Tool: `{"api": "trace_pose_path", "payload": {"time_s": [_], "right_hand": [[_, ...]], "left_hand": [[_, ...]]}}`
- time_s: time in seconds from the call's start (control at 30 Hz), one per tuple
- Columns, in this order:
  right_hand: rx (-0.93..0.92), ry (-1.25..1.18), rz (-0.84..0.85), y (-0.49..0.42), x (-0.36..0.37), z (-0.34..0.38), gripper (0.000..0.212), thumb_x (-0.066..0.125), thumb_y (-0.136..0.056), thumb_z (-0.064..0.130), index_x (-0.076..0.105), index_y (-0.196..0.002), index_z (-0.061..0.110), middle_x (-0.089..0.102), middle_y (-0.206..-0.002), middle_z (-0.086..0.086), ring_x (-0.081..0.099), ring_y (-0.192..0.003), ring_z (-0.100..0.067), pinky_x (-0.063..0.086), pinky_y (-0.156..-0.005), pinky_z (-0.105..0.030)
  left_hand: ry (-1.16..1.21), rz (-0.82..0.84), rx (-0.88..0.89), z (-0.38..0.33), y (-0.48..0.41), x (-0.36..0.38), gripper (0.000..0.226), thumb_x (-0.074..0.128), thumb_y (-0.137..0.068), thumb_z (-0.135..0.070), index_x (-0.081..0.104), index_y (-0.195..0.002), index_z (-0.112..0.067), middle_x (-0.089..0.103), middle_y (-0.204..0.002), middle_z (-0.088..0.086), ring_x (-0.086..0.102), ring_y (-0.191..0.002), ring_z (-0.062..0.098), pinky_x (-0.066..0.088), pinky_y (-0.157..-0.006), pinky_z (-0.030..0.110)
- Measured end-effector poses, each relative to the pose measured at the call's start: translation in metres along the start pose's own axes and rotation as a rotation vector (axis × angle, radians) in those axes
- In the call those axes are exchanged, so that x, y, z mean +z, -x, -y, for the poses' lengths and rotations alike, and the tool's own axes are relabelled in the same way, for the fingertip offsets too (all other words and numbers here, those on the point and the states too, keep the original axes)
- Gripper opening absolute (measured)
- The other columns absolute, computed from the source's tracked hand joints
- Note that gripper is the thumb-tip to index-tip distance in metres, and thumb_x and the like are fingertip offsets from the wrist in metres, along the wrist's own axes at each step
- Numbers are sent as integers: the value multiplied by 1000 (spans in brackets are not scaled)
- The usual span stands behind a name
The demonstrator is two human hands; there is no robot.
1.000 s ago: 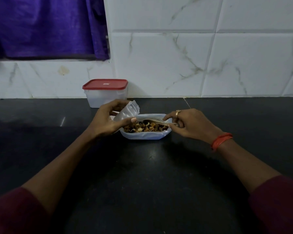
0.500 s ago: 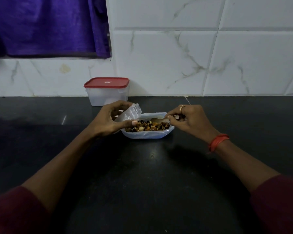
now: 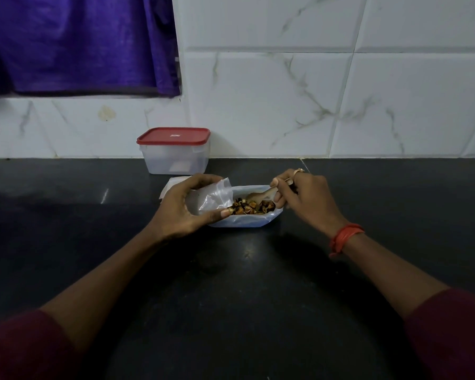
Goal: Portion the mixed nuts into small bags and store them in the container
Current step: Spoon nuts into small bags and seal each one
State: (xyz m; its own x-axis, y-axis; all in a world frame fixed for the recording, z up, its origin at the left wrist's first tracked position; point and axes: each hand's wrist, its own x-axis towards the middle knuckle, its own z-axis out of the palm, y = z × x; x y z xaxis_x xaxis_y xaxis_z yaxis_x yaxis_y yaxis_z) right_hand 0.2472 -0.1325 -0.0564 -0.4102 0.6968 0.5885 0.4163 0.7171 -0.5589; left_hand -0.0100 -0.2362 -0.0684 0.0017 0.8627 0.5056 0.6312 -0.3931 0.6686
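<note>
Since the earlier frames, the right hand [image 3: 305, 198] is being raised at the wrist, and the wooden spoon [image 3: 261, 196] is being tilted bowl-down toward the mixed nuts [image 3: 251, 208]. The left hand [image 3: 181, 209] is being kept at the same end of the tray [image 3: 244, 222].

The spoon handle is being pinched by the right fingers [image 3: 277, 200]. Its long axis is running from those fingers toward the left hand, with the bowl just above or on the nuts; contact cannot be told.

The small bag [image 3: 215, 198] is being grasped between the left thumb and the curled left fingers [image 3: 203, 178]. Its mouth appears to be facing the spoon, though how far it is open cannot be told. The nuts are lying directly between the two sets of fingers, touching the bag's lower edge.

The coming move is judged to be a scoop carried along the spoon's axis into the bag. The spoon bowl is nearer the bag than the right fingers are.

The container [image 3: 176, 160], lid on, is standing on the worktop [image 3: 244, 283] beyond the left fingers.
</note>
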Motion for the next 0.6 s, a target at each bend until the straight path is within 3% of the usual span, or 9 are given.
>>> {"api": "trace_pose_path", "payload": {"time_s": [0.2, 0.37, 0.5, 0.6], "right_hand": [[281, -251, 41, 3, 6, 4, 16, 59, -100, 20, 73, -98, 15, 75, -71, 0, 72, -62, -11, 51, -52, -18], [335, -299, 62, 6, 10, 16, 17, 60, -100, 25, 74, -101, 17, 78, -81, 4, 73, -62, -13, 45, -50, -9], [368, -302, -12, 8, 10, 17, 22, 57, -101, 27, 76, -96, 18, 77, -80, 8, 69, -53, -15, 52, -59, -15], [421, -344, 60, 7, 11, 18, 24, 56, -102, 32, 76, -97, 20, 78, -85, 9, 63, -49, -15, 47, -52, -13]], "left_hand": [[2, -39, 17, 4, -1, 1, 67, 78, -69, -58, 60, -127, -29, 62, -122, -19, 59, -116, 7, 53, -97, 35], [5, -39, 40, 4, -3, 1, 61, 81, -72, -51, 61, -125, -29, 64, -120, -18, 60, -114, 9, 53, -97, 36], [8, -65, 68, -2, -3, 1, 58, 78, -72, -54, 63, -122, -29, 65, -115, -22, 61, -110, 5, 50, -95, 27], [22, -54, 66, -1, -4, 0, 56, 80, -73, -49, 63, -122, -29, 66, -115, -19, 62, -111, 7, 50, -95, 27]]}}
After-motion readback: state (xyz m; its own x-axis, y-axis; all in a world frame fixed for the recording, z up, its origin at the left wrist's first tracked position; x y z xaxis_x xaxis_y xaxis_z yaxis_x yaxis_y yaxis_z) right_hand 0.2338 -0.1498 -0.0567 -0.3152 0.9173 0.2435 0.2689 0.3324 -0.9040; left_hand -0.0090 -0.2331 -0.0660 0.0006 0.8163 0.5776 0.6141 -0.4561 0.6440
